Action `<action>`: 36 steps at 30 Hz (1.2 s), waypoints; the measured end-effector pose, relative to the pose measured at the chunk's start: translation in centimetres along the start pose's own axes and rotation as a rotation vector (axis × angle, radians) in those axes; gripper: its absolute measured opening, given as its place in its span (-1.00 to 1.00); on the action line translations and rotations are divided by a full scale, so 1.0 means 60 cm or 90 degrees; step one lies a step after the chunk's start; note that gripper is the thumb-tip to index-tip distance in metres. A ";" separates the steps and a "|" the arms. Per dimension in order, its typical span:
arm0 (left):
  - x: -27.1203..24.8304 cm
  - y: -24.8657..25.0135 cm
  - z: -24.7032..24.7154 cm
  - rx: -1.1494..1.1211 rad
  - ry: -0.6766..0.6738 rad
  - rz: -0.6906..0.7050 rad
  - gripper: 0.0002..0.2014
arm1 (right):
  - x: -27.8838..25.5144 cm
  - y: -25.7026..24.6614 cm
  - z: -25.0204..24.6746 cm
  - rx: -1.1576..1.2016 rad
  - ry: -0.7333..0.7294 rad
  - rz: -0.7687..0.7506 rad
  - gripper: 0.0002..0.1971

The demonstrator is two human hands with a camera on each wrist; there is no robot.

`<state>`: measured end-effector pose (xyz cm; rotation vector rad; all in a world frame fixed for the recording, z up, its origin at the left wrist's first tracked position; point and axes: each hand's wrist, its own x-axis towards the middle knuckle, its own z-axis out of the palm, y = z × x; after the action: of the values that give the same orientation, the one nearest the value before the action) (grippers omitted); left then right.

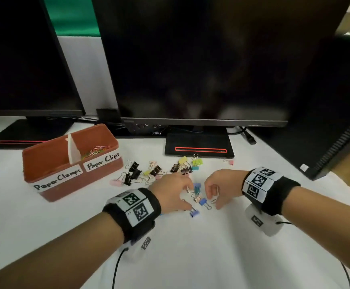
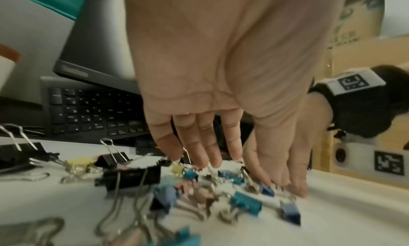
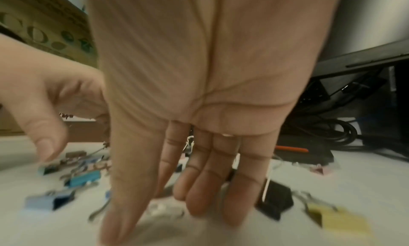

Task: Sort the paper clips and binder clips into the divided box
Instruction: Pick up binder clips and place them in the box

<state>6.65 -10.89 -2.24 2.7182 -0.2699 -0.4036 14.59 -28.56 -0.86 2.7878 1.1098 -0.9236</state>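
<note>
A brown divided box (image 1: 71, 180) stands at the left, labelled "Paper Clamps" in front and "Paper Clips" behind. Coloured paper clips (image 1: 95, 152) lie in the rear compartment. Binder clips are scattered on the white table: black ones (image 1: 133, 170), yellow and green ones (image 1: 197, 162), and a blue and teal cluster (image 1: 198, 190). My left hand (image 1: 176, 190) reaches down onto that cluster with straight fingers (image 2: 212, 155), its thumb beside a blue clip (image 1: 195, 212). My right hand (image 1: 213, 192) hovers on the cluster's right side, fingers (image 3: 199, 197) straight and pointing at the table, holding nothing.
Two dark monitors stand behind; one base (image 1: 199, 147) sits just beyond the clips. A black computer tower (image 1: 326, 132) is on the right. A keyboard (image 2: 92, 110) lies under the monitor. A pink clip (image 1: 230, 162) lies apart to the right.
</note>
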 end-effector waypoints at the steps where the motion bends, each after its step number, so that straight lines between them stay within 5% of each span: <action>1: 0.004 0.002 0.010 0.027 -0.019 -0.009 -0.50 | -0.001 -0.002 0.006 0.006 0.011 -0.005 -0.75; 13: 0.016 -0.048 -0.002 -0.073 0.084 -0.066 -0.81 | -0.003 0.010 0.022 0.031 0.039 -0.031 -0.84; 16: 0.017 -0.055 -0.013 -0.147 0.122 -0.094 -0.79 | -0.003 0.029 0.014 0.047 0.112 -0.030 -0.93; 20: 0.018 -0.053 -0.026 -0.055 0.125 -0.076 -0.75 | -0.002 0.075 -0.002 0.054 0.244 0.047 -0.98; 26: 0.043 -0.025 -0.006 0.056 -0.045 -0.017 -0.32 | 0.008 0.117 0.007 0.151 0.230 0.116 -0.89; 30: 0.042 -0.015 0.004 0.070 -0.139 0.014 -0.45 | 0.008 0.107 0.024 0.170 0.185 0.057 -0.89; 36: 0.039 -0.025 -0.012 0.019 0.041 0.031 -0.65 | -0.005 0.088 -0.009 0.268 0.256 0.005 -0.88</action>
<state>9.29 -9.84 -2.74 2.7424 -0.3265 -0.2999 18.02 -32.58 -1.36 3.4352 1.0355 -0.6761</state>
